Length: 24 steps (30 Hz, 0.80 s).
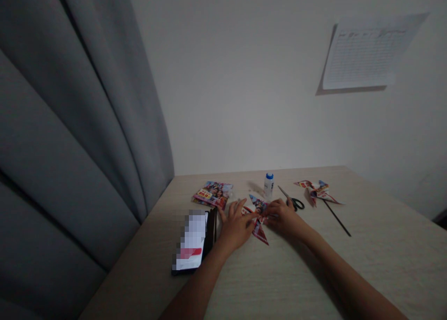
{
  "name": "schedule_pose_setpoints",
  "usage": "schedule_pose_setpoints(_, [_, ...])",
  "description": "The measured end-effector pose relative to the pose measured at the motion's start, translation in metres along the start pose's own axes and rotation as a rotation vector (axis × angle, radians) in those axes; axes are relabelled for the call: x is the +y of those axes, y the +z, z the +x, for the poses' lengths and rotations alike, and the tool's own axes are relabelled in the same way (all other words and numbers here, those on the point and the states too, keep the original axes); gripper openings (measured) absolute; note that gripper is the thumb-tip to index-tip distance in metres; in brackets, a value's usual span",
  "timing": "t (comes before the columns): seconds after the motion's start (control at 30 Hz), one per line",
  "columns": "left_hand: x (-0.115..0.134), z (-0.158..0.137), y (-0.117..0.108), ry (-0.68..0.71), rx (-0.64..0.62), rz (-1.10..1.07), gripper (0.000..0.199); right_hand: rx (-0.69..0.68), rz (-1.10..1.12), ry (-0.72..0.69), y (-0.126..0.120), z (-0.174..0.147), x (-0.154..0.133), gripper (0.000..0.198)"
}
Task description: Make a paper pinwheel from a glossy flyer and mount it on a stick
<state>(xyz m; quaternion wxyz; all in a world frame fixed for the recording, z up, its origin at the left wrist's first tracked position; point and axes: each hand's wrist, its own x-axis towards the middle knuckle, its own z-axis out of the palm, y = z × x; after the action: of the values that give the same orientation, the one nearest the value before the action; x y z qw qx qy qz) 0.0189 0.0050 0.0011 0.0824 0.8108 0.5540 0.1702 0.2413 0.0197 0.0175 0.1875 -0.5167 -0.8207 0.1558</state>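
Note:
A printed-paper pinwheel (260, 232) lies on the table between my hands, its coloured blades pointing outward and its centre largely covered by my fingers. My left hand (235, 227) has its fingers spread, with one digit stretched onto the pinwheel's middle. From the other side, my right hand (282, 218) has its fingers bent together on the paper's right part; its fingertips are partly hidden. Just beyond the hands stand a white glue bottle (268, 187) with a blue cap and a pair of scissors (296, 203) with black handles.
Another pinwheel (317, 192) on a dark stick (337, 218) lies at the right. Folded printed paper (213, 194) lies back left. A lit phone (190, 245) sits beside dark sticks (213, 224) near my left forearm. A grey curtain (115, 124) borders the table's left side.

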Motion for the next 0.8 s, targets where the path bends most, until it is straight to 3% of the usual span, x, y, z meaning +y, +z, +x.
schedule_pose_setpoints(0.5, [0.0023, 0.0015, -0.0009, -0.032, 0.067, -0.064, 0.038, -0.019, 0.011, 0.010, 0.0026, 0.0007, 0.0027, 0.025])
schedule_pose_setpoints(0.8, [0.0022, 0.0007, 0.0002, -0.014, 0.055, -0.024, 0.030, -0.014, 0.024, -0.001, 0.0008, -0.0002, 0.0014, 0.023])
